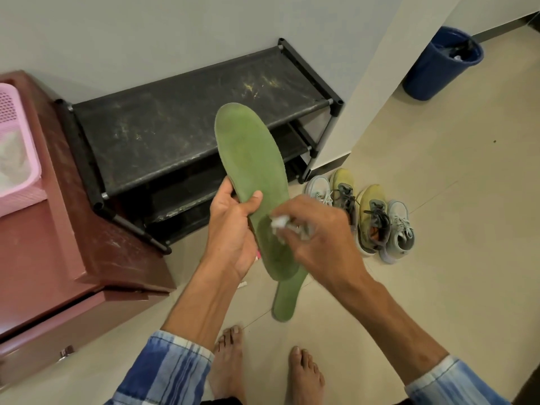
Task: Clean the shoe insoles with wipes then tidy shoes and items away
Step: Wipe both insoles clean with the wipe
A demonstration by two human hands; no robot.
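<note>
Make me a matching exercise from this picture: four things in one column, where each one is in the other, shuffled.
Things
1. white crumpled wipe
2. long green foam insole
3. blue plastic bin
4. second green insole

Places
A. lying on the floor
B. in the left hand
C. standing by the far wall
D. in the right hand

Pairs: 1-D, 2-B, 3-C, 4-A

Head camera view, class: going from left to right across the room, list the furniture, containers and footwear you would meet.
Pink basket → brown cabinet → black shoe rack → row of shoes on the floor → blue bin.
</note>
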